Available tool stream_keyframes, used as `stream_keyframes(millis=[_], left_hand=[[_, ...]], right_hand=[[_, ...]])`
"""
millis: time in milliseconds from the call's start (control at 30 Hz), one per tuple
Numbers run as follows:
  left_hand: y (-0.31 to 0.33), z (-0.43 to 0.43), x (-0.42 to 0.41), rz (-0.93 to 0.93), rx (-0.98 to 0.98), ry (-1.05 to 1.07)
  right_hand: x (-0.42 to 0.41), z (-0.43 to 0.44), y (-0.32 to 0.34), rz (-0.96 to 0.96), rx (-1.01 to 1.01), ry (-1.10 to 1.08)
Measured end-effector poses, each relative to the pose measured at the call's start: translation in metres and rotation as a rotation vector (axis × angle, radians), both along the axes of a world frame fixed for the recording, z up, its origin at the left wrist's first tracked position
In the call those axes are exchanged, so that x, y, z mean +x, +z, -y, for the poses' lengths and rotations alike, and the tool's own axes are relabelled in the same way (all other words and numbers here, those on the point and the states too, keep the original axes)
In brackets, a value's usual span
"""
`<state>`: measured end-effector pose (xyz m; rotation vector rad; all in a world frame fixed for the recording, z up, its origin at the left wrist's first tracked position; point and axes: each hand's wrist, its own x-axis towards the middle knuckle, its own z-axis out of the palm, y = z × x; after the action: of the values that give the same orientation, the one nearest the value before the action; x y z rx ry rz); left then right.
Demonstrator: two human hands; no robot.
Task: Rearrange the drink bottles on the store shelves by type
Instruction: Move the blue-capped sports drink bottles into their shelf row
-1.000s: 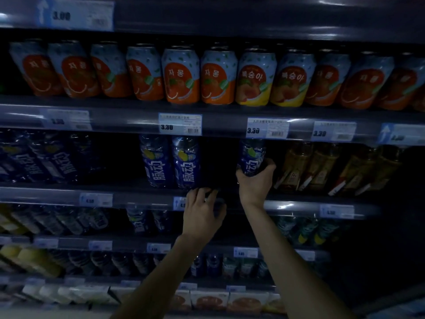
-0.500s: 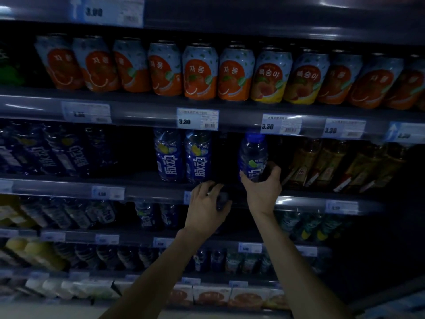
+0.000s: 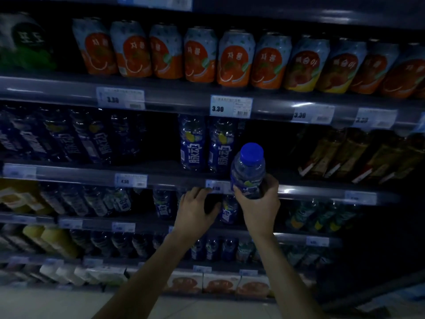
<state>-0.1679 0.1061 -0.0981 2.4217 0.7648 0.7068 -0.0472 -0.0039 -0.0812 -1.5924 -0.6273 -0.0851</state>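
Grips blue-capped drink bottle (image 3: 248, 173) low on its body in right hand (image 3: 257, 208), just in front of the shelf edge (image 3: 322, 193). Likely full, heavyish, slick (thin, yielding plastic): best clasped mid-label. Curls left hand (image 3: 195, 212) over something dark, unidentifiable.

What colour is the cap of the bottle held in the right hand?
The bottle's cap is blue, clearest in the head view.

I observe dim lighting throughout. Dark tiered shelving (image 3: 174, 97) fills the view, pale price labels (image 3: 231, 107) along its rails. Light floor (image 3: 57, 302) visible at bottom left.
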Motion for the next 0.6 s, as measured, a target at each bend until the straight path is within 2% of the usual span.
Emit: stream_keyframes(millis=[333,600], left_hand=[[-0.077,-0.029,-0.053,-0.142,-0.088,0.058],[-0.155,-0.074,-0.067,-0.333,0.024,0.096]], right_hand=[[-0.076,-0.007,-0.077,-0.062,-0.062,0.015],[-0.105,-0.042,-0.177,-0.206,-0.116,0.033]])
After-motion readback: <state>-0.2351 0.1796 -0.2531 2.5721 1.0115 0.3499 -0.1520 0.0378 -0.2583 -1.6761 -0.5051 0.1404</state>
